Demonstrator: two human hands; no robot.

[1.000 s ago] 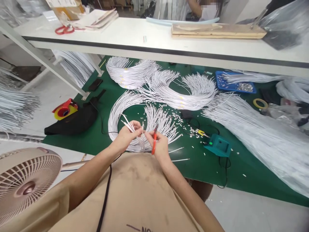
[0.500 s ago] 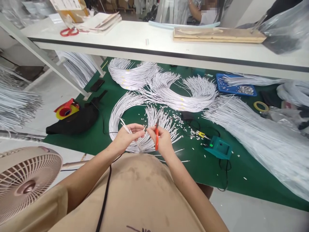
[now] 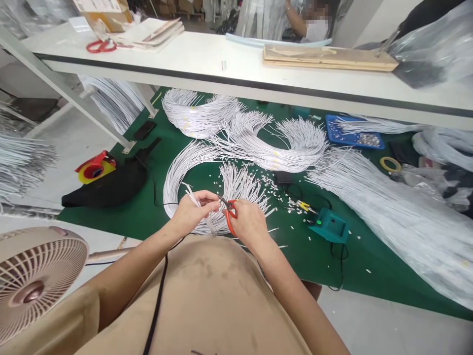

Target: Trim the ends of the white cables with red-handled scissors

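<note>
My left hand (image 3: 194,209) is closed around a few white wires (image 3: 191,194), whose ends stick up past the thumb side. In my right hand (image 3: 249,219) is a pair of red-handled pliers (image 3: 230,224). Their dark jaws (image 3: 223,200) point left and reach the fingertips of my left hand; whether they bite on a wire end is too small to tell. Beneath both hands lies a looped bundle of white wires (image 3: 176,180), its loose ends (image 3: 242,185) fanned out just beyond my right hand.
More wire bundles (image 3: 284,153) lie behind, among small white scraps (image 3: 271,185). To the right are a teal device (image 3: 330,226), yellow-handled tool (image 3: 303,205), blue tray (image 3: 354,132) and plastic-wrapped wires (image 3: 402,227). A tape dispenser (image 3: 95,167) and fan (image 3: 40,286) stand left; a shelf (image 3: 207,54) spans above.
The pliers have turned from upright in my right hand to pointing left, their jaws now at my left fingertips. My right hand has re-gripped the handles. My left hand keeps the wires.
</note>
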